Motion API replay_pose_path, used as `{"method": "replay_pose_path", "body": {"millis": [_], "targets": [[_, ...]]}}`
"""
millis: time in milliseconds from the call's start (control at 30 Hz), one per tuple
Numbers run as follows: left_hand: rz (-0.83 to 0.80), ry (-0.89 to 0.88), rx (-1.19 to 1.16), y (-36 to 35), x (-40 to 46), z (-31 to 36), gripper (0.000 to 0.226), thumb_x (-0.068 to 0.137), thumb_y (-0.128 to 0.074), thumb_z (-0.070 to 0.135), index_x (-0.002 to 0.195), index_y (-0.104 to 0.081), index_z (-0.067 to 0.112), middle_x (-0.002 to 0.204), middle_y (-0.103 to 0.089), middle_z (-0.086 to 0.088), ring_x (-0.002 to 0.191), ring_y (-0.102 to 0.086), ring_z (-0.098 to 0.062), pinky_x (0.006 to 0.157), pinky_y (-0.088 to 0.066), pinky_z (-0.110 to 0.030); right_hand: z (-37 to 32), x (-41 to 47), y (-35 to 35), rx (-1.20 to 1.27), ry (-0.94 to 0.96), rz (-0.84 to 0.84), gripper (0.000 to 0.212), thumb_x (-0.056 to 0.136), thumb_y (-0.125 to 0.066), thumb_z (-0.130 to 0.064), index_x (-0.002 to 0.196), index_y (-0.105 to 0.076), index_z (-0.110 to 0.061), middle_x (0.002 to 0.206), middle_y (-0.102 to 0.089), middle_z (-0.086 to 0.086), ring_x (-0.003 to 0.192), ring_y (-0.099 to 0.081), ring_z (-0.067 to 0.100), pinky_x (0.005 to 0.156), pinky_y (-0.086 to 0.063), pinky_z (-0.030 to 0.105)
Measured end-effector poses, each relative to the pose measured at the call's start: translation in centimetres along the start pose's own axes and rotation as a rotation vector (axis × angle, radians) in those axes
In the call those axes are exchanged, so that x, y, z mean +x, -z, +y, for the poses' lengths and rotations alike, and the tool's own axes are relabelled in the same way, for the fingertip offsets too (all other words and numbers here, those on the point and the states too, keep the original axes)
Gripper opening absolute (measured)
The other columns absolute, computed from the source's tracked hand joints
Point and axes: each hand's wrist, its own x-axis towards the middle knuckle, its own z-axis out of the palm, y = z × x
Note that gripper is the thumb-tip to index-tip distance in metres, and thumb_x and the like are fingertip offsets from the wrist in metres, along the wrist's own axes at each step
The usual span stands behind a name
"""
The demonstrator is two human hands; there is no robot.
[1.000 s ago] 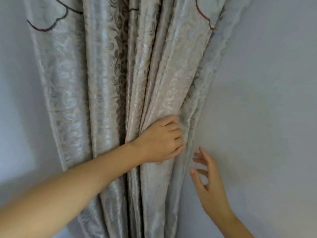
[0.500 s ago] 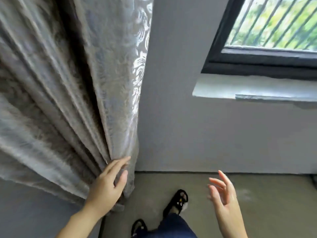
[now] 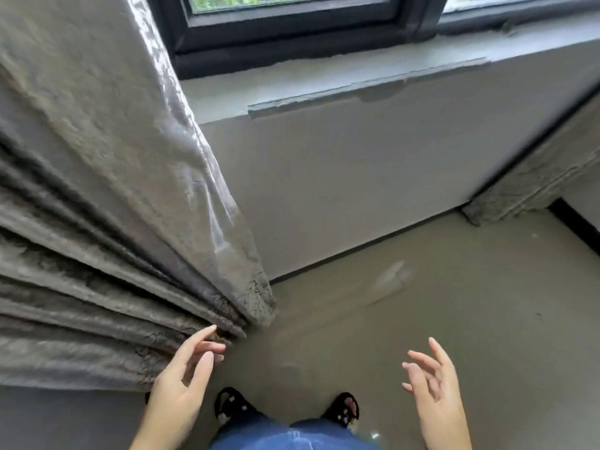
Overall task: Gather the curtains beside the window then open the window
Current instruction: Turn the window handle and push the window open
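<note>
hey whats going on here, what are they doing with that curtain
A person stands by a window, looking down at the floor. The grey curtain hangs bunched in folds on the left. The left hand is open, fingertips at the curtain's lower edge, not gripping it. The right hand is open in the air, holding nothing. From what shows, the window frame looks shut, and neither hand is near it, so opening it looks not yet done.

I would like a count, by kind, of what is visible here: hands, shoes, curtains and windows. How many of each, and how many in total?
Hands: 2, the left hand and the right hand
Shoes: 2, the left shoe and the right shoe
Curtains: 1, the gathered grey curtain
Windows: 1, the dark-framed window
Total: 6
</note>
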Motion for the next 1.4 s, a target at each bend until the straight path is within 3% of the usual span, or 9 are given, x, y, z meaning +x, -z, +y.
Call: {"method": "replay_pose_path", "body": {"millis": [133,267,533,700,833,1000,1100,1267,1400], "targets": [[-0.021,0.015,-0.031,-6.6,0.7,2.2,0.029,0.074,-0.049,0.041,0.096,-0.060,0.055,0.095,-0.070,0.009,0.081,-0.067,-0.011,0.084,-0.048,-0.028,1.3,2.6,5.7,-0.003,-0.020,0.023,0.056,0.087,-0.052,0.002,0.106,-0.045,-0.051,0.096,-0.067,-0.008,0.091,-0.060,0.007,0.059,-0.050,0.015],[-0.034,0.014,-0.039,-12.1,1.3,4.6,0.027,0.075,-0.050,0.039,0.093,-0.061,0.055,0.096,-0.070,0.007,0.081,-0.067,-0.012,0.082,-0.050,-0.037,1.2,5.9,9.9,0.017,0.008,0.039,0.055,0.088,-0.048,0.005,0.105,-0.045,-0.047,0.103,-0.063,-0.004,0.084,-0.061,-0.003,0.063,-0.051,0.013],[-0.002,-0.054,-0.014,-17.0,6.4,8.8,0.032,0.079,-0.043,0.026,0.090,-0.065,0.047,0.089,-0.070,0.005,0.077,-0.065,-0.012,0.073,-0.051,-0.018,-0.1,13.7,13.1,0.075,0.071,0.063,0.048,0.092,-0.047,-0.003,0.107,-0.047,-0.047,0.103,-0.064,-0.005,0.086,-0.061,-0.003,0.070,-0.049,0.013],[-0.005,-0.112,-0.046,-19.8,12.5,11.6,0.028,0.075,-0.045,0.047,0.091,-0.066,0.038,0.089,-0.069,0.000,0.077,-0.065,-0.016,0.074,-0.052,-0.026,-2.4,19.9,12.4,0.079,0.127,0.053,0.044,0.094,-0.042,-0.006,0.107,-0.049,-0.048,0.100,-0.067,-0.009,0.093,-0.060,0.001,0.080,-0.048,0.023],[-0.016,-0.157,-0.058,-21.1,19.2,14.6,0.027,0.076,-0.044,0.045,0.091,-0.066,0.038,0.089,-0.068,-0.001,0.079,-0.064,-0.018,0.075,-0.051,-0.024,-6.6,26.2,10.9,0.103,0.217,0.063,0.039,0.095,-0.043,-0.010,0.109,-0.048,-0.046,0.098,-0.064,-0.024,0.094,-0.060,0.001,0.080,-0.047,0.021],[0.042,-0.276,-0.079,-20.5,27.8,19.0,0.031,0.072,-0.046,0.050,0.093,-0.066,0.039,0.092,-0.068,0.000,0.079,-0.064,-0.016,0.078,-0.051,-0.032,-13.5,34.2,7.5,0.134,0.377,0.073,0.028,0.082,-0.042,-0.044,0.108,-0.053,-0.046,0.103,-0.065,-0.022,0.094,-0.061,0.003,0.078,-0.049,0.019],[0.066,-0.318,-0.080,-20.0,31.3,21.1,0.030,0.071,-0.047,0.050,0.093,-0.065,0.042,0.093,-0.068,0.003,0.079,-0.064,-0.015,0.078,-0.051,-0.032,-17.4,38.2,6.0,0.137,0.470,0.019,0.051,0.073,-0.042,-0.070,0.113,-0.051,-0.039,0.105,-0.063,-0.021,0.096,-0.061,0.004,0.079,-0.050,0.019],[0.173,-0.430,-0.090,-19.0,35.8,25.2,0.031,0.071,-0.046,0.050,0.095,-0.064,0.042,0.095,-0.068,0.005,0.080,-0.064,-0.012,0.073,-0.052,-0.018,-25.3,44.7,3.6,0.130,0.653,-0.101,0.049,0.078,-0.039,-0.063,0.117,-0.050,-0.036,0.109,-0.061,-0.018,0.099,-0.059,0.005,0.083,-0.049,0.018],[0.246,-0.524,-0.086,-18.5,39.2,30.0,0.033,0.074,-0.047,0.046,0.097,-0.065,0.032,0.095,-0.068,0.001,0.082,-0.064,-0.015,0.077,-0.052,-0.025,-32.8,49.4,1.7,0.113,0.807,-0.221,0.048,0.082,-0.036,-0.062,0.119,-0.049,-0.036,0.110,-0.061,-0.013,0.104,-0.057,0.005,0.086,-0.047,0.019]]}}
